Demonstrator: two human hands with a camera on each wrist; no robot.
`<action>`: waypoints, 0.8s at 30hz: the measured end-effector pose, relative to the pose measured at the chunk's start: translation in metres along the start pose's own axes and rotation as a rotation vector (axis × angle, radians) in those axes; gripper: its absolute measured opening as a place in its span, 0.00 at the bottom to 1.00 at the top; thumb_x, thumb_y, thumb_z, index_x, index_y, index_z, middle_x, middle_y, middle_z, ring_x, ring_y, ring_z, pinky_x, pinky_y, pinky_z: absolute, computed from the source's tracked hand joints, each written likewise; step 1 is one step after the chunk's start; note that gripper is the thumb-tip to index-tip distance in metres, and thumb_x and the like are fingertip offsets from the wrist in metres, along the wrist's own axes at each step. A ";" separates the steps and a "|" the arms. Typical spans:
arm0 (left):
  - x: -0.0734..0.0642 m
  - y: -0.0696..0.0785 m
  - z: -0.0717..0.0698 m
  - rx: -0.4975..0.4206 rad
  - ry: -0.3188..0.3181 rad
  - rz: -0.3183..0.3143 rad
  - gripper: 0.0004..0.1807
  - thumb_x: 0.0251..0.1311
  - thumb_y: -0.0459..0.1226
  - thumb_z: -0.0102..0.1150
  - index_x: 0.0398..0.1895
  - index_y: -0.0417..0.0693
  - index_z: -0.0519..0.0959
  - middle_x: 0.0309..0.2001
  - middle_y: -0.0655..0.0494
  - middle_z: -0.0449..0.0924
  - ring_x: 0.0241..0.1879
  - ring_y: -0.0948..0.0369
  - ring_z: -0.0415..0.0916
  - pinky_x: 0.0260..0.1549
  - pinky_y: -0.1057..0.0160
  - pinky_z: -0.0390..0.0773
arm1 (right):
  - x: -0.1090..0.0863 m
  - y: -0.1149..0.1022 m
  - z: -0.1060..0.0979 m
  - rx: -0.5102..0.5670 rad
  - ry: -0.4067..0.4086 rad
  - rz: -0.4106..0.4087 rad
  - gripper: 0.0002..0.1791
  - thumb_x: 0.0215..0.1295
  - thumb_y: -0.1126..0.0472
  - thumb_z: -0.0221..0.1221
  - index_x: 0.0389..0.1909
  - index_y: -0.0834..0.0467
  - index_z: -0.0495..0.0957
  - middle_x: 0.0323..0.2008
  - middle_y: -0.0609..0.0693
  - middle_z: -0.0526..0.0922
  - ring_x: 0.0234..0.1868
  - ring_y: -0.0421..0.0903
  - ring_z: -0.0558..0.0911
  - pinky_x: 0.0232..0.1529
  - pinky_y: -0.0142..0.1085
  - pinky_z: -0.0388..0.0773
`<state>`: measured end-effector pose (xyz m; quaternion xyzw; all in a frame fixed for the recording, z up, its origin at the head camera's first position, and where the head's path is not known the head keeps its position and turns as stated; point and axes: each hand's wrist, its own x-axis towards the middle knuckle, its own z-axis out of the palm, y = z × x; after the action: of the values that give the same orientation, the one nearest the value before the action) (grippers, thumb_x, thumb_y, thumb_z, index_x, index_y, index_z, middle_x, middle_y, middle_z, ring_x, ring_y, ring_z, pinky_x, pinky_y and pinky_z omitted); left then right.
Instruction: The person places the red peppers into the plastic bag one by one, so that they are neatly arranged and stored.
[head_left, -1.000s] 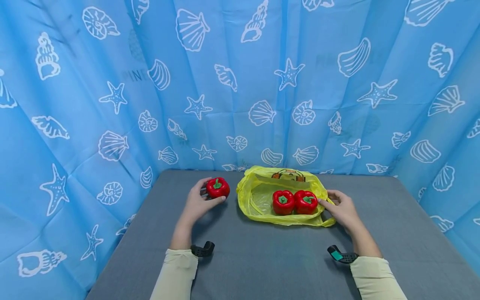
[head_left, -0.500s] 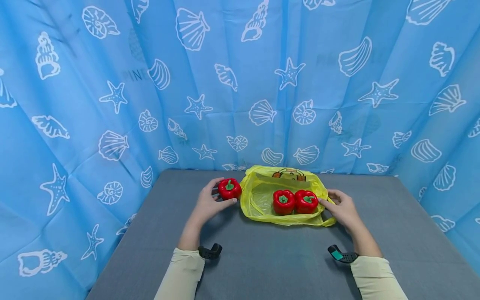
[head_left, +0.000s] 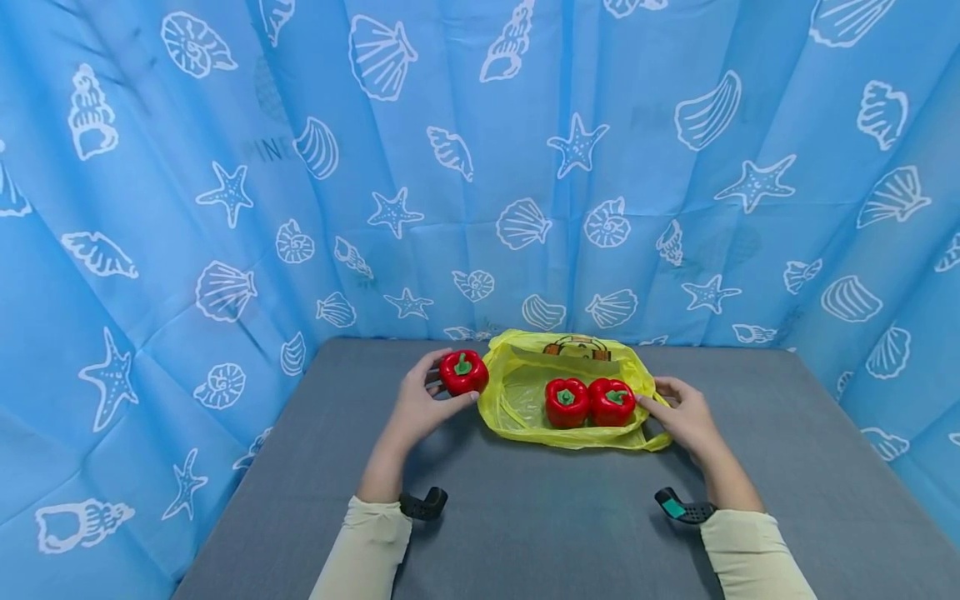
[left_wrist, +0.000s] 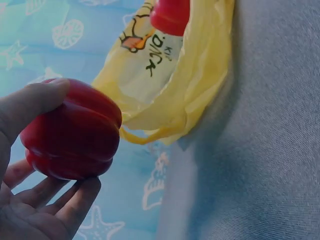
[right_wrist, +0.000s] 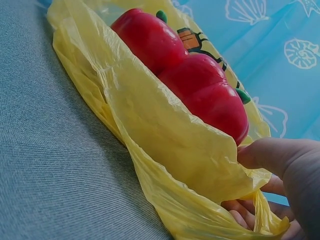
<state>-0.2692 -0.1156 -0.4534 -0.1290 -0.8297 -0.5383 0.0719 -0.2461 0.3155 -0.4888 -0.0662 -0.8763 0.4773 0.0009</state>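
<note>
My left hand (head_left: 424, 406) grips a red bell pepper (head_left: 463, 372) with a green stem, thumb on one side and fingers on the other. The pepper is held up just beside the left rim of a yellow plastic bag (head_left: 517, 429), which lies on the table with its mouth spread wide. Two more red peppers sit side by side in the bag's right half: one pepper (head_left: 566, 403) and, touching it, another pepper (head_left: 611, 402). At the bag's right end my right hand (head_left: 686, 417) pinches the rim, its thumb inside and its fingers behind the plastic (right_wrist: 200, 165).
A grey cloth-covered table (head_left: 555, 525) lies under everything. Behind it hangs a blue curtain (head_left: 480, 167) with white shell prints. Black straps (head_left: 424, 503) are on both wrists. One bag handle loop (left_wrist: 145, 137) sticks out at the left end.
My left hand has carried its pepper rightward to the bag's left rim, and lifted it slightly in the last half second. The right hand and the two bagged peppers have stayed put.
</note>
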 end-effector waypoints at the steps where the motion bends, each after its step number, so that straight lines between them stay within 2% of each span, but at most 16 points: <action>1: 0.000 0.002 0.000 -0.003 0.000 0.006 0.44 0.54 0.45 0.83 0.74 0.56 0.72 0.67 0.54 0.77 0.67 0.49 0.75 0.63 0.45 0.83 | 0.000 0.000 0.000 0.002 0.001 0.000 0.42 0.78 0.43 0.60 0.77 0.70 0.62 0.72 0.74 0.69 0.74 0.72 0.70 0.71 0.62 0.74; 7: -0.003 0.009 0.005 -0.017 -0.026 0.025 0.43 0.54 0.45 0.82 0.74 0.55 0.72 0.68 0.54 0.77 0.67 0.48 0.75 0.62 0.43 0.83 | 0.001 0.000 0.000 0.004 0.002 0.001 0.43 0.78 0.42 0.60 0.77 0.69 0.62 0.72 0.73 0.69 0.74 0.71 0.71 0.71 0.61 0.74; 14: -0.005 0.017 0.019 -0.027 -0.073 0.043 0.44 0.55 0.44 0.82 0.75 0.53 0.72 0.68 0.53 0.77 0.66 0.46 0.76 0.62 0.39 0.82 | 0.000 -0.001 -0.001 0.000 0.004 -0.006 0.43 0.78 0.42 0.60 0.77 0.69 0.62 0.72 0.73 0.70 0.74 0.71 0.71 0.71 0.61 0.75; 19: -0.007 0.021 0.029 -0.016 -0.108 0.063 0.42 0.56 0.45 0.81 0.74 0.55 0.72 0.66 0.53 0.78 0.65 0.50 0.77 0.61 0.42 0.84 | -0.002 -0.001 -0.003 -0.009 0.002 -0.017 0.42 0.77 0.43 0.60 0.77 0.69 0.63 0.71 0.73 0.71 0.72 0.70 0.73 0.66 0.56 0.80; 24: -0.006 0.025 0.038 -0.027 -0.124 0.076 0.43 0.55 0.46 0.81 0.74 0.54 0.72 0.66 0.53 0.78 0.64 0.49 0.77 0.61 0.42 0.84 | -0.003 -0.001 -0.001 -0.005 -0.002 -0.011 0.43 0.77 0.42 0.60 0.77 0.70 0.62 0.72 0.73 0.70 0.73 0.70 0.72 0.68 0.57 0.78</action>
<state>-0.2552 -0.0721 -0.4487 -0.1943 -0.8199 -0.5371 0.0388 -0.2437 0.3158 -0.4871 -0.0608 -0.8778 0.4751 0.0025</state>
